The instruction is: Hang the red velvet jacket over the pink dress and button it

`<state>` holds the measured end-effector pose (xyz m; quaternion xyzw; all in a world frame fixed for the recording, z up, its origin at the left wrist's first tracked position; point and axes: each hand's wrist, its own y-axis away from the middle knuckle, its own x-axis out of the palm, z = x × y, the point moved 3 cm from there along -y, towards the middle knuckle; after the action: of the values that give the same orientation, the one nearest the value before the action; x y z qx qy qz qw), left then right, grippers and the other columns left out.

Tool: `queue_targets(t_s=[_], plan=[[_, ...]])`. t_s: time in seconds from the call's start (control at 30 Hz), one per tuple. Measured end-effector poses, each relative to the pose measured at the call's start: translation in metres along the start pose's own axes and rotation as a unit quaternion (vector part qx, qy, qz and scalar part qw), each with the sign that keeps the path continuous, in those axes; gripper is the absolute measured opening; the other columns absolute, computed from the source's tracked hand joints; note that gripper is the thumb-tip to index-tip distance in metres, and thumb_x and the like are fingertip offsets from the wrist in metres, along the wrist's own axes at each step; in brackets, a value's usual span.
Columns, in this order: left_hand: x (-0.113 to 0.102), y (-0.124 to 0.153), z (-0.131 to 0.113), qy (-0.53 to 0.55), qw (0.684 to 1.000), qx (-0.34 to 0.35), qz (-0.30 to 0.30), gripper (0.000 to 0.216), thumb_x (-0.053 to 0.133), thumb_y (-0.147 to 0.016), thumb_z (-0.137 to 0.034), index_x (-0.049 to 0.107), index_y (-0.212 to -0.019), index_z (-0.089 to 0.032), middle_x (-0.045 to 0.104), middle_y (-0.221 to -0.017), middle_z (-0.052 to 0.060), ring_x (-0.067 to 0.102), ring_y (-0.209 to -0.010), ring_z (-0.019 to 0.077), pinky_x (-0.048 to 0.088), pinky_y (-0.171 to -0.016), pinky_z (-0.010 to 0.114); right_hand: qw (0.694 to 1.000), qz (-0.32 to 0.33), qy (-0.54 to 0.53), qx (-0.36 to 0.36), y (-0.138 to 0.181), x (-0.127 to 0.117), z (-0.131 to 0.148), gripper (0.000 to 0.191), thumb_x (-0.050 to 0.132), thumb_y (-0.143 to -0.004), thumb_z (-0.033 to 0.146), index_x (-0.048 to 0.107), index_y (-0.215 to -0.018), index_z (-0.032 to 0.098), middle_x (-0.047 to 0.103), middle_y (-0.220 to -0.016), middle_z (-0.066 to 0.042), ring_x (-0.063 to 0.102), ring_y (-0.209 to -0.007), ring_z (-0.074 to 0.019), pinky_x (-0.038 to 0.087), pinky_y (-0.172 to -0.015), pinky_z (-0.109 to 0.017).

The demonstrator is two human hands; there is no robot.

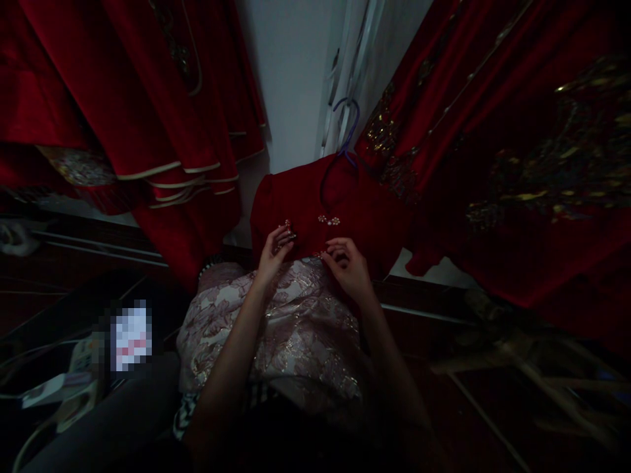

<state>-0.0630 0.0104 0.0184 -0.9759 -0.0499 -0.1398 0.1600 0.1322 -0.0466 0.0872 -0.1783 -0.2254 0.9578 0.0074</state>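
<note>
A dark red garment point(355, 210) hangs on a blue hanger point(349, 128) in front of me, with a small pearl clasp point(328, 221) near its middle. My left hand point(275, 253) pinches the garment's left edge beside a small ornament. My right hand point(349, 266) has its fingers curled on the garment's lower edge by another clasp. Below my hands lies a pale pink brocade cloth point(290, 335) with a gold pattern.
More red garments with cream trim point(162, 131) hang at the left, and red ones with gold embroidery point(532, 164) at the right. A white wall point(290, 79) stands behind. A power strip point(73, 381) lies at lower left; a wooden frame point(522, 368) at lower right.
</note>
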Motion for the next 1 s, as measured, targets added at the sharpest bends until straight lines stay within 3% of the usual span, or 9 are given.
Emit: queue_targets(t_s=[0.23,0.4,0.6,0.8,1.0], plan=[[0.003,-0.014,0.000,0.027,0.997,-0.038,-0.059,0.039,0.067,-0.070,-0.031,0.058,-0.107,-0.020,0.066,-0.108,0.007,0.063,-0.096,0.0148,0.050,-0.083,0.027,0.998,0.028,-0.045,-0.020,-0.044,0.040,-0.017,0.029,0.061,-0.080,0.036,0.056,-0.104,0.020,0.063,-0.088,-0.003,0.060,-0.073,-0.0118,0.048,-0.062,-0.023],[-0.001,-0.018,0.005,0.057,0.994,-0.052,-0.076,0.037,0.069,-0.068,-0.030,0.064,-0.102,-0.017,0.069,-0.102,0.006,0.064,-0.093,0.0136,0.049,-0.084,0.026,0.998,0.037,-0.052,-0.020,-0.072,0.068,-0.034,0.028,0.060,-0.080,0.032,0.057,-0.105,0.020,0.063,-0.086,-0.001,0.058,-0.062,-0.0087,0.048,-0.063,-0.023],[0.002,-0.017,-0.003,0.009,0.995,-0.014,-0.100,0.034,0.071,-0.070,-0.035,0.069,-0.098,-0.016,0.069,-0.109,0.008,0.064,-0.099,0.0160,0.048,-0.091,0.029,0.999,-0.006,-0.030,-0.023,-0.070,0.079,-0.034,0.023,0.056,-0.083,0.030,0.057,-0.104,0.020,0.063,-0.091,-0.003,0.059,-0.064,-0.0097,0.049,-0.064,-0.024],[0.000,-0.020,-0.003,-0.056,0.992,0.021,-0.113,0.032,0.071,-0.069,-0.033,0.071,-0.094,-0.014,0.072,-0.096,0.008,0.066,-0.085,0.0157,0.050,-0.084,0.029,0.998,-0.031,-0.009,-0.047,-0.064,0.083,-0.030,0.017,0.051,-0.086,0.027,0.056,-0.100,0.019,0.063,-0.100,-0.007,0.061,-0.083,-0.0143,0.050,-0.076,-0.027],[-0.002,-0.018,-0.014,-0.161,0.978,0.067,-0.112,0.023,0.066,-0.073,-0.032,0.072,-0.090,-0.017,0.071,-0.089,0.006,0.064,-0.079,0.0155,0.049,-0.078,0.027,0.996,-0.049,0.007,-0.073,-0.063,0.083,-0.028,0.014,0.049,-0.088,0.025,0.056,-0.099,0.019,0.062,-0.099,-0.006,0.060,-0.081,-0.0137,0.049,-0.078,-0.027]])
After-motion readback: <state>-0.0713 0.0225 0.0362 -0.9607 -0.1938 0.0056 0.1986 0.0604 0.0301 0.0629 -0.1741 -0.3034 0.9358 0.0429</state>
